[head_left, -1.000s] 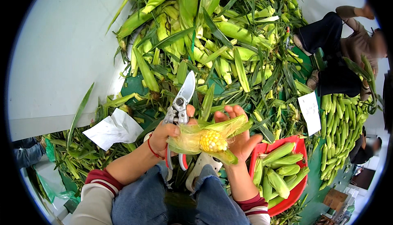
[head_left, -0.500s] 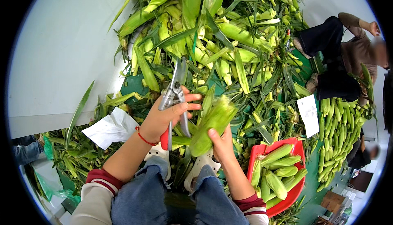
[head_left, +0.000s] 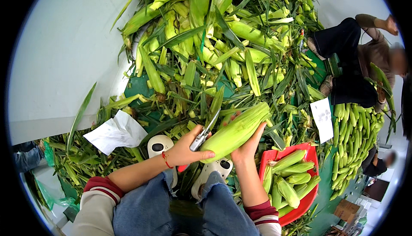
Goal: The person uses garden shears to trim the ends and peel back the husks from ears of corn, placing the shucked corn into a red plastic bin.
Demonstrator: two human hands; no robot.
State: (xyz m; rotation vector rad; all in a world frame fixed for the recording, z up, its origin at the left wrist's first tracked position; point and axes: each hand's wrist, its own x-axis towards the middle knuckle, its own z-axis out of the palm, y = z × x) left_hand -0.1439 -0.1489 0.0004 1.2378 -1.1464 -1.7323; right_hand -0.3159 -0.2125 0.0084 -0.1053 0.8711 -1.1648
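Note:
A green ear of corn in its husk (head_left: 237, 129) lies across my right hand (head_left: 249, 148), whose fingers cradle it from beneath and from the right side. My left hand (head_left: 185, 148) is closed round a pair of pruning shears (head_left: 199, 141) with a red handle. The blades point up and away beside the ear, and the thumb touches the ear's near end. Below my right forearm stands a red plastic basin (head_left: 310, 201) with several trimmed ears (head_left: 288, 191) in it.
Ahead rises a big pile of corn and leaves (head_left: 240, 34). White papers (head_left: 115, 132) (head_left: 322, 118) lie at either side. At right, a person (head_left: 380, 51) sits beside a heap of trimmed ears (head_left: 349, 135). A white wall panel (head_left: 64, 55) stands left.
My left hand with the shears has come down and turned toward the ear, and its thumb now touches it. The ear has shifted right and tilted more level in my right hand.

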